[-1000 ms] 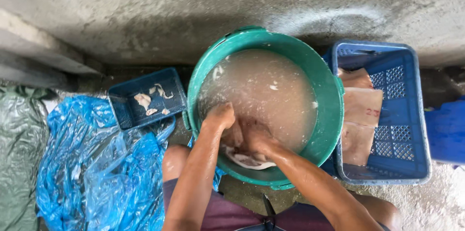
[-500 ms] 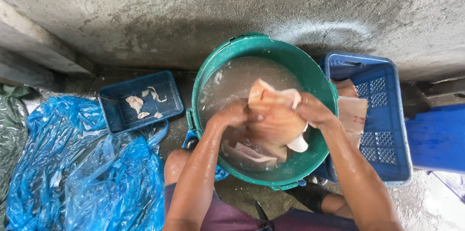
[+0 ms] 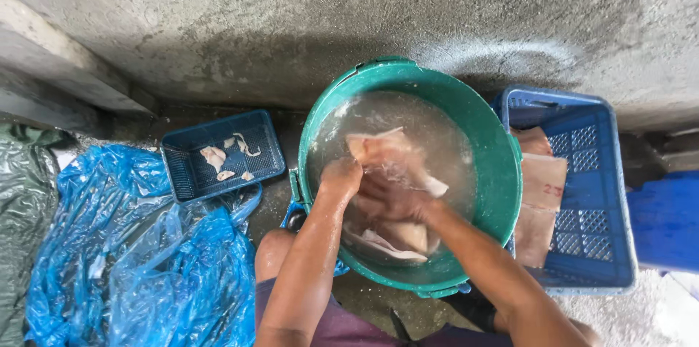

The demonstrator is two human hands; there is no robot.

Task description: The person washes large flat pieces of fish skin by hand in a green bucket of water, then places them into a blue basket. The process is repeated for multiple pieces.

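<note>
1. Both hands down in the green basin (image 3: 502,172) of cloudy water; left hand (image 3: 339,176) and right hand (image 3: 389,200) closed together on a pale pinkish piece of skin or meat (image 3: 386,150), half out of the water.
2. Left fingers curled shut over the piece's near-left edge; right fingers wrapped over its lower middle, partly hidden by water and by the left hand.
3. Piece lying just beyond the fingers, towards the far side of the basin; long axis running from upper left to lower right, with a white end (image 3: 437,187) trailing past the right hand; left hand nearer the broad end, right hand nearer the trailing end.
4. More pale pieces (image 3: 386,241) sunk at the near side of the basin, below both wrists.
5. To the right, touching the basin, a blue crate (image 3: 604,201) holding flat pale slabs (image 3: 542,183); to the left, a small blue basket (image 3: 258,132) with a few scraps (image 3: 213,156), and crumpled blue plastic sheeting (image 3: 138,259) on the concrete floor (image 3: 291,19).
</note>
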